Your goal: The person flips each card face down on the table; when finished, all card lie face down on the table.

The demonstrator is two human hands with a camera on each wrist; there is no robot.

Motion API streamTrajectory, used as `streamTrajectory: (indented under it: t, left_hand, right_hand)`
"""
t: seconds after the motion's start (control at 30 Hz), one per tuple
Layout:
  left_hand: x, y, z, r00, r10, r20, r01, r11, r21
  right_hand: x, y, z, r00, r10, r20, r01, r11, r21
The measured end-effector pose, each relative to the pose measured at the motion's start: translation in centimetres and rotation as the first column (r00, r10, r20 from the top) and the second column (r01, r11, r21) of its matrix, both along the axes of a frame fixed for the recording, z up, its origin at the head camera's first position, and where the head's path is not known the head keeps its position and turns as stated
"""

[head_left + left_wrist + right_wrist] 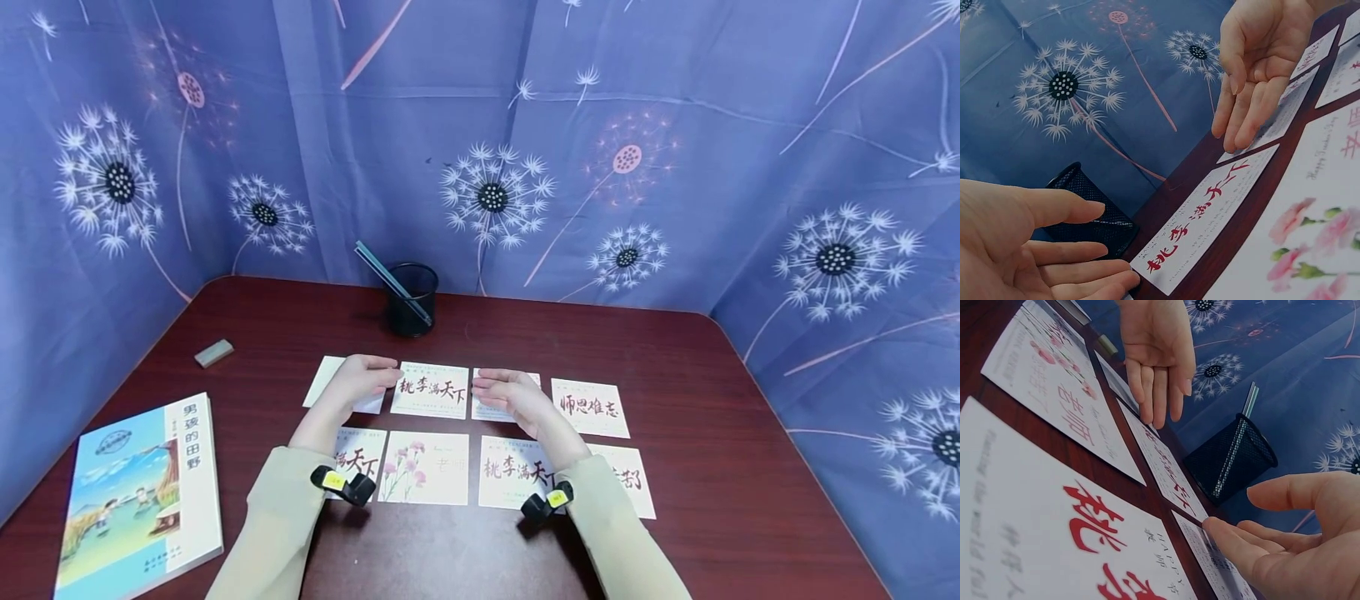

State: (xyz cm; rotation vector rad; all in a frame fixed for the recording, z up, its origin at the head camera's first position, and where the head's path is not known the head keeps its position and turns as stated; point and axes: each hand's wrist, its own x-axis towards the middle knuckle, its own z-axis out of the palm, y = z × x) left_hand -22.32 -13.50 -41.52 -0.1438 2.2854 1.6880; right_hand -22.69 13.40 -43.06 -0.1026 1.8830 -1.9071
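Square greeting cards lie in two rows on the table. My left hand [356, 388], fingers loosely extended and holding nothing, is over the back-left card [324, 379], beside a card with red Chinese writing [430, 390]. Across from it, my right hand [517, 402] is over another back-row card [486, 410], its fingers also extended and its grasp empty. In the left wrist view the palms face each other across the red-lettered card [1200, 215]. A card with pink flowers [424, 468] lies in the front row, next to another red-lettered card [510, 471]. My forearms partly cover some cards.
A black mesh pen cup [412, 300] with pens stands behind the cards. On the left lie a book [138, 496] and a small grey block [213, 353]. To the right is a card [591, 407]. A blue dandelion-print curtain [487, 108] borders the table.
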Motion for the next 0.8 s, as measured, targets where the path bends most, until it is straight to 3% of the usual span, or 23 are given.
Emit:
streamTrajectory:
  t: [0.47, 0.8]
  left_hand:
    - [-0.03, 0.39, 0.09, 0.999, -0.035, 0.019, 0.035, 0.999, -0.017]
    - [-0.10, 0.13, -0.14, 0.999, -0.034, 0.018, 0.035, 0.999, -0.037]
  right_hand:
    - [0.07, -0.37, 0.19, 1.000, 0.015, -0.002, -0.015, 1.000, 0.005]
    - [-0.02, -0.84, -0.33, 0.999, -0.028, 0.045, 0.029, 0.999, -0.013]
